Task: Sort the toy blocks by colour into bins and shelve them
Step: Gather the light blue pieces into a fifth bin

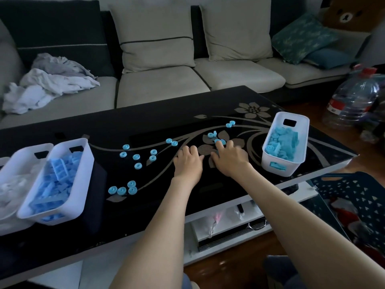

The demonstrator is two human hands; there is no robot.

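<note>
- Right white bin [291,170]: stands at the right end of the bench [116,217], near its front edge. It holds a heap of pale blue pieces [281,142], and blue shows through its front handle slot.
- Blue-brick bin [84,174]: a white bin at the left end of the bench, well filled with blue bricks [56,180].
- Far-left bin [23,157]: white, touching the blue-brick bin's side and partly cut off by the frame. Its contents look whitish but are too blurred to name.
- Dark blue basket [354,195]: sits lower right, past the bench's corner, with red and white things inside that are unclear.
- Blue rings [135,157]: loose on the bench top in small groups. One cluster lies front-left, a scatter in the middle, and pairs further back toward the right bin.
- Left hand [188,161]: knuckles up at mid-bench with the fingers curled under. Cannot tell whether the grip holds anything.
- Right hand [229,159]: just beside the left hand, fingers loosely spread, tips touching one ring pair [219,141]. The grip is wide, nothing clamped.
- The middle scatter of rings lies between the left hand and the blue-brick bin.
- Behind the bench is a sofa [158,86] with crumpled clothes [52,80] on its left seat. A large plastic bottle [352,101] stands on the floor at right.
</note>
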